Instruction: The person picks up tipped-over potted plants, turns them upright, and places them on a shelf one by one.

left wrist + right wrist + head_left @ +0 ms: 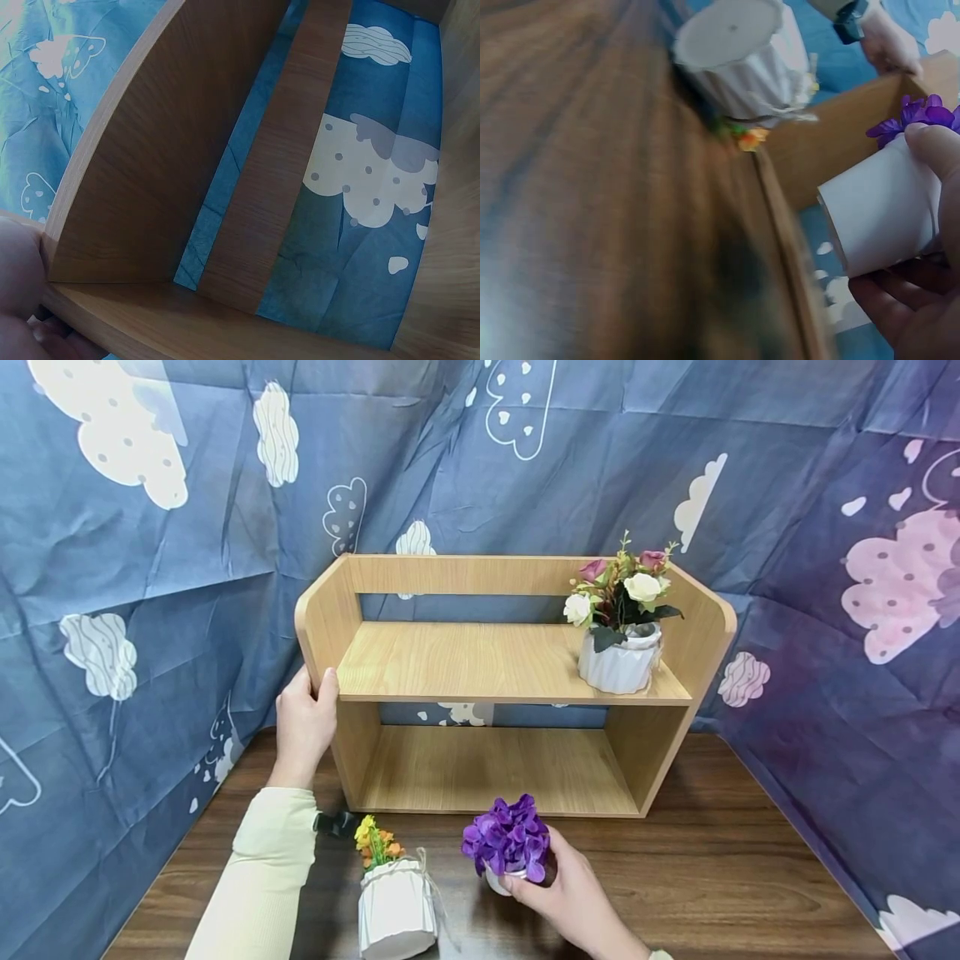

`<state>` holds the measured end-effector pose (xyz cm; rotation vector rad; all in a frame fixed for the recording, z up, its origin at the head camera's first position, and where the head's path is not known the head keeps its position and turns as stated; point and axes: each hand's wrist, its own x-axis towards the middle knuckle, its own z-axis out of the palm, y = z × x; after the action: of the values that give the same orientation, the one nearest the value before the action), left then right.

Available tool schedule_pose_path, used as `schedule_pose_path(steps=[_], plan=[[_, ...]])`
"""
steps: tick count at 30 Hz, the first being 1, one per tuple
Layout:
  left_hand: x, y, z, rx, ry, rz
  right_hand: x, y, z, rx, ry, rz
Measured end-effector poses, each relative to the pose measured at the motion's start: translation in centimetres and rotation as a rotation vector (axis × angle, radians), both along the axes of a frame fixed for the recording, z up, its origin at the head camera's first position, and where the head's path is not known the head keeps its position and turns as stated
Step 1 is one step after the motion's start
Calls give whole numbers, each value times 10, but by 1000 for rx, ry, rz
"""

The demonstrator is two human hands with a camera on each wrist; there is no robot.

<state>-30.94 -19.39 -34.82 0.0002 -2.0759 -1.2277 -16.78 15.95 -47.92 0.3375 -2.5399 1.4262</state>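
My left hand [303, 722] grips the front edge of the left side panel of a two-tier wooden desk shelf [465, 700], its thumb on the inner side. In the left wrist view part of that hand [22, 292] shows beside the panel [127, 172]. Held in my right hand [573, 893] is a small white pot [885, 210] of purple flowers [508, 839], in front of the shelf; the thumb and fingers wrap the pot. Between my arms, a white pot [396, 910] tied with twine lies on its side, base towards me, its yellow and orange flowers [375, 842] pointing at the shelf.
On the upper board's right end stands a white pot [618, 664] with pink and white roses [641, 587]. The shelf rests on a dark brown wooden table [750, 860]. Blue cloth [525, 502] with cloud prints hangs behind and at both sides.
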Motion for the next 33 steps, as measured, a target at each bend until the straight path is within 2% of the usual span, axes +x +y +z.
schedule_pose_path(steps=[4, 10, 13, 21, 28, 33], plan=[[0, 0, 0, -2, 1, 2, -7, 4, 15, 44, 29, 4], [0, 0, 0, -1, -3, 1, -15, 8, 37, 105, 140, 7], [0, 0, 0, 3, -4, -1, -18, 9, 45, 116, 167, 10], [0, 0, 0, 8, -5, -5, -25, 10, 65, 105, 176, 29], [1, 0, 0, 12, -2, -15, -31, 8, 81, 42, 176, 85], [1, 0, -1, 14, 8, -10, -34, 5, 95, 39, 177, 75]])
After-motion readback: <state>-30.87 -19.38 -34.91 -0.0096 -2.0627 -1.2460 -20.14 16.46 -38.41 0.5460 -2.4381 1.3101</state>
